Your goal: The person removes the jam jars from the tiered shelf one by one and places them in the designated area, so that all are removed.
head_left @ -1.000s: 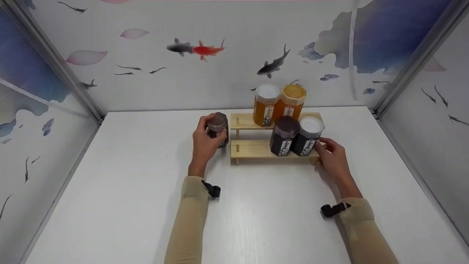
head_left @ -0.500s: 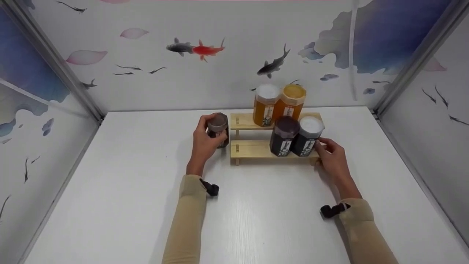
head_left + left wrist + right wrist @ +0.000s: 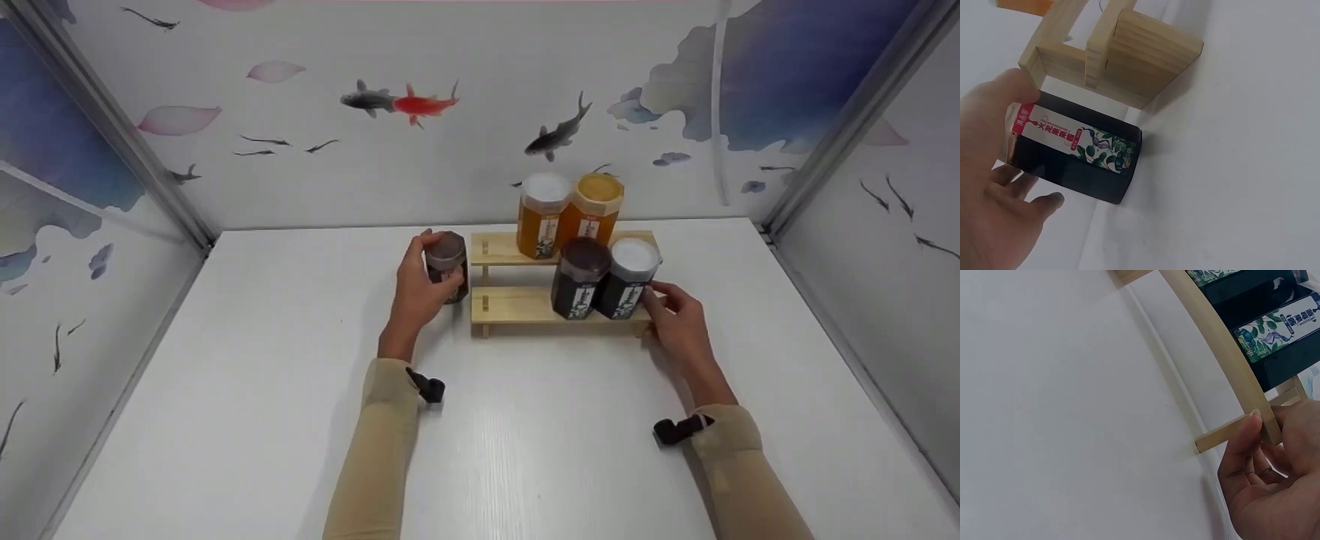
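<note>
My left hand (image 3: 418,289) holds a dark jar (image 3: 448,255) with a translucent lid, thumb on one side and fingers round the other. It stands upright just left of a two-tier wooden rack (image 3: 514,304). In the left wrist view the jar's red-and-white label (image 3: 1061,132) faces the camera. At the rack's right end, my right hand (image 3: 681,326) pinches the end of the lower shelf board (image 3: 1221,349) between thumb and fingers. Two dark jars stand on that shelf, one purple-lidded (image 3: 581,281) and one white-lidded (image 3: 628,281), close beside this hand.
On the upper shelf stand two amber jars, one with a white lid (image 3: 544,217) and one with a yellow lid (image 3: 596,210). The rack sits near the back edge of the white table (image 3: 480,450). Printed panels (image 3: 480,165) enclose the table at the back and both sides.
The left forearm and wrist have shifted slightly left, while the left hand keeps its hold on the jar. The right hand, the rack and its jars stay in place.
</note>
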`<state>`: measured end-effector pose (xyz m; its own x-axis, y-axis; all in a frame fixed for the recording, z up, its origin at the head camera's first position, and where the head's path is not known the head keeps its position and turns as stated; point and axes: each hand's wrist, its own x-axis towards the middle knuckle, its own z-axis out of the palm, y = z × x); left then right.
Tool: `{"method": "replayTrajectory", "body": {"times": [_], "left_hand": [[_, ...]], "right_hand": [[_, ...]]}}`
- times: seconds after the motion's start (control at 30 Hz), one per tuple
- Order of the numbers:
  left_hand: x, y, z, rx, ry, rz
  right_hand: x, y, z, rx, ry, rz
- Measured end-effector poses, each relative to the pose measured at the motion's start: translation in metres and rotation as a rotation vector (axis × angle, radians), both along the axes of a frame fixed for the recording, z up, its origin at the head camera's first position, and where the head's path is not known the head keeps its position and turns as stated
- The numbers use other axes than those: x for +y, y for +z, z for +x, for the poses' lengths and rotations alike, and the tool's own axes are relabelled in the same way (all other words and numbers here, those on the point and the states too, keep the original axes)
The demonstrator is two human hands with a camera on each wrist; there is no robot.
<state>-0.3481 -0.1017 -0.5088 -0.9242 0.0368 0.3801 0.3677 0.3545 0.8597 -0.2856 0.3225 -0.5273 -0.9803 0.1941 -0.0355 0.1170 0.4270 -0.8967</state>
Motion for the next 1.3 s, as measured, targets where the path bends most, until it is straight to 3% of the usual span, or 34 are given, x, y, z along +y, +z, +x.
{"method": "replayTrajectory", "body": {"times": [0.27,0.43,0.63,0.83,1.0,1.1,1.3], "left_hand": [[0.022,0.018,0.018,0.038,0.099,-0.230],[0.052,0.030,0.032,0.149,0.117,-0.244],[0.088,0.037,0.046,0.251,0.004,-0.151],[0.118,0.034,0.054,0.205,-0.150,-0.088],[0.139,0.035,0.060,0.181,-0.181,-0.105],[0.151,0.036,0.062,0.169,-0.153,-0.126],[0.165,0.036,0.062,0.146,0.029,-0.199]], "right_hand": [[0.002,-0.001,0.001,-0.017,0.001,-0.011],[0.003,-0.002,-0.001,-0.019,0.008,-0.016],[0.003,-0.002,0.000,0.005,0.008,-0.024],[0.003,-0.003,0.001,0.026,0.007,-0.041],[0.004,-0.001,0.002,0.009,0.012,-0.035],[0.004,0.000,0.002,-0.001,0.014,-0.044],[0.003,-0.002,-0.001,-0.020,0.021,-0.056]]}}
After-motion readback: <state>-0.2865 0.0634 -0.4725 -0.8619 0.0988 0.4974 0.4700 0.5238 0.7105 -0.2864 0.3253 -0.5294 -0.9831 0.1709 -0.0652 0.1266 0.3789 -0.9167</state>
